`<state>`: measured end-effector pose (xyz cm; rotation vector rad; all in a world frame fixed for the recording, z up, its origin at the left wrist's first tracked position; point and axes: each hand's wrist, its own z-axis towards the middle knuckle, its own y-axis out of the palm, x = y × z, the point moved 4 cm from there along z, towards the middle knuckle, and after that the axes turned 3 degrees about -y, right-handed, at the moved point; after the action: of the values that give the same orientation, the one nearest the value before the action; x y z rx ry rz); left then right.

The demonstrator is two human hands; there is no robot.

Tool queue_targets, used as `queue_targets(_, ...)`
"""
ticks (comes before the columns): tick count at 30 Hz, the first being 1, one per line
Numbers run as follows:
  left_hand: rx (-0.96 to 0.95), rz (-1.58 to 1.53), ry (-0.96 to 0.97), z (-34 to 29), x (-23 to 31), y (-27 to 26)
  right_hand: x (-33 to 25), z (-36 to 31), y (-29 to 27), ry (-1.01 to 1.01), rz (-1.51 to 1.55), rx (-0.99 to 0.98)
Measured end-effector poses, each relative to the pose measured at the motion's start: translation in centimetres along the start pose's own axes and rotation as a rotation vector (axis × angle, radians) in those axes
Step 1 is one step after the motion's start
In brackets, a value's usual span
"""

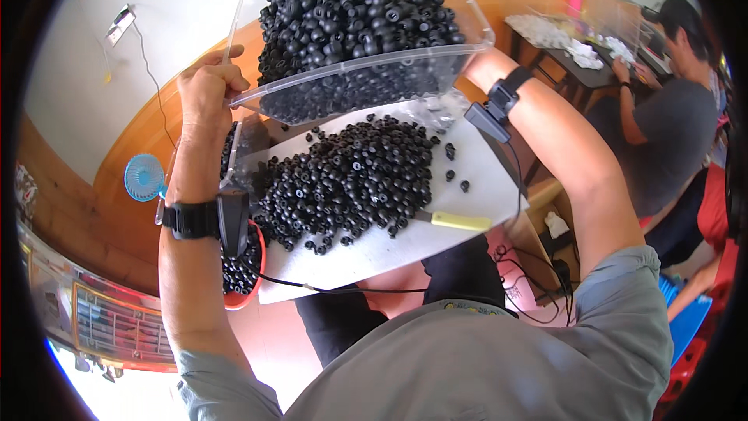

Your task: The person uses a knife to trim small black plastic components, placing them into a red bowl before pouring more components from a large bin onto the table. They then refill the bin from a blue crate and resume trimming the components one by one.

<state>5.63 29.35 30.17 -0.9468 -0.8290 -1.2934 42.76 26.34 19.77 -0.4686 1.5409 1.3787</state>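
Above the table's far side, a clear plastic bin [374, 70] heaped with small round black parts [358, 8] is tilted toward me. My left hand [209, 87] is closed on its left rim near the front corner. My right hand [481, 67] grips the right side, its fingers mostly hidden behind the bin wall. Below, a wide pile of the same black parts [351, 179] covers much of the white tabletop [366, 265]. A few loose ones lie to the pile's right. A knife with a yellow handle [461, 221] rests beside the pile, its blade toward the parts.
A red tub [260, 265] with black parts stands below the table's left edge. A small blue fan [145, 177] is at the left. Cables [538, 296] hang at the right. Beyond, a co-worker [662, 109] sits at a dark table [545, 51] with white pieces.
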Motion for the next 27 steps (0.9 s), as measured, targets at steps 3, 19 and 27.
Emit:
queue_targets(3,0.008,0.068,-0.049,4.1,-3.3,-1.3,3.0,3.3,3.4,0.089,0.031,-0.069)
queue_targets(19,-0.039,0.422,-0.319,11.6,-14.6,0.0,16.2,13.7,6.1,0.289,0.049,-0.18)
queue_targets(27,0.019,0.411,-0.322,12.3,-17.2,1.7,19.0,19.2,2.8,0.218,0.065,-0.155)
